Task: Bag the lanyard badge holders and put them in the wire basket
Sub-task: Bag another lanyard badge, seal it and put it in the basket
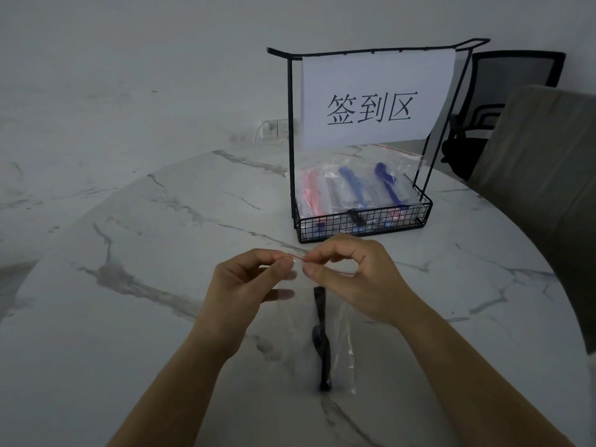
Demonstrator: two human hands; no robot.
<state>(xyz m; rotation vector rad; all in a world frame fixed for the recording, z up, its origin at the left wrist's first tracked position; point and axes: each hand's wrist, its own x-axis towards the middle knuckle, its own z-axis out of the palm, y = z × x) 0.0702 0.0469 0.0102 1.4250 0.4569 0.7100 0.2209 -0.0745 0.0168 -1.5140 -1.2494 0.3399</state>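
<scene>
Pinching the clear bag (342, 343) by its red-striped top edge, my left hand (254, 279) and my right hand (348, 275) sit close together. Each has its thumb and forefinger closed on the strip and its other fingers curled loosely behind. The bag hangs down from my fingertips toward me over the white marbled bench (145, 285), and whether its lower end touches the surface I cannot tell. Inside it a black lanyard (321, 337) runs lengthwise, from just under my right thumb to near the bag's bottom. Beyond my hands stands the wire basket (364, 221), apart from them, already holding bagged lanyards (351, 185) in pink, blue and black that lean back against its tall frame. A paper sign (374, 98) with printed characters hangs from the frame's top bar. An office chair (503, 101) stands behind the basket to the right.
</scene>
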